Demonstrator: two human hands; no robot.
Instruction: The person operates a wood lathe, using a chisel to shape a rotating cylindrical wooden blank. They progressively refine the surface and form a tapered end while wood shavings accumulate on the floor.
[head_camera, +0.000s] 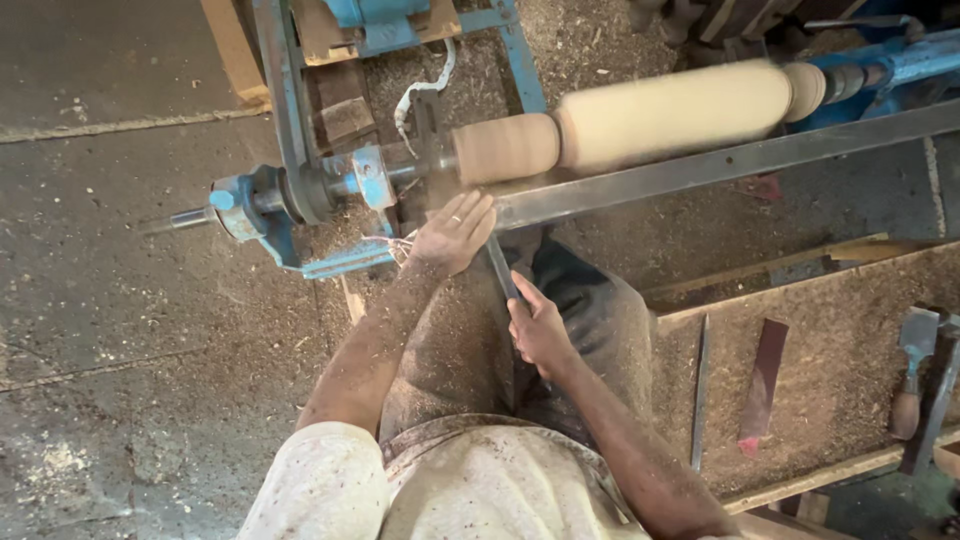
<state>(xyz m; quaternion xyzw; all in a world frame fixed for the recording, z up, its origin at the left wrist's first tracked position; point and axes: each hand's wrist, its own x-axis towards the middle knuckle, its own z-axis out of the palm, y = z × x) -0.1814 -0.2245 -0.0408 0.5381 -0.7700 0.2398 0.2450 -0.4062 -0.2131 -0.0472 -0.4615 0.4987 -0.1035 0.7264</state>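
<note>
A pale wooden cylinder (640, 120) spins on a blue lathe (300, 190), blurred by its motion. My left hand (455, 232) rests on the long steel tool rest (720, 160) near the left end of the wood, pressing the blade of a turning chisel (497, 265) against the rest. My right hand (538, 328) grips the chisel's handle lower down, close to my lap. The chisel tip meets the darker left section of the wood (505, 147). Fine sawdust covers both forearms.
A wooden bench (830, 350) thick with sawdust stands at the right, bearing a long thin metal tool (698, 395), a red-tipped flat strip (762, 385) and a wooden-handled chisel (912, 375). Concrete floor (120, 300) lies to the left.
</note>
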